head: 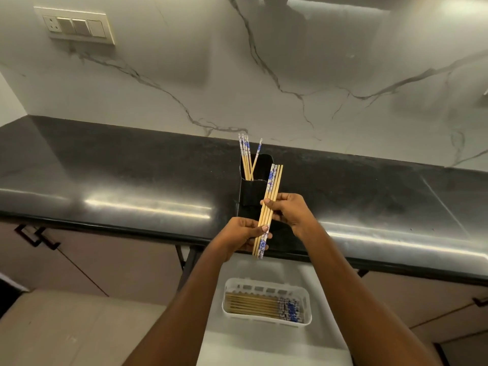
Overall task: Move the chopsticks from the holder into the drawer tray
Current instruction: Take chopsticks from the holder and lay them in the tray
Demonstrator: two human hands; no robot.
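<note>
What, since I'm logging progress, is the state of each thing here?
Holder: upright on countertop, remaining chopsticks standing inside.
Held chopsticks: in the air, gripped by both hands.
Left hand: grips their lower part.
Right hand: grips their middle.
Tray: in open drawer, stored chopsticks lying flat inside.

A white, grey-veined marble wall [290, 62] is rising beyond the fingers [269, 204]; a glossy black countertop [118, 180] is catching light (long streaks) either side of them, beige cabinet doors [118, 260] hanging below

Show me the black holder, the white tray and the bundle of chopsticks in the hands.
black holder [252, 192]: head view, its front wall.
white tray [307, 302]: head view, its right wall.
held chopsticks [273, 186]: head view, the upper shafts.
</note>
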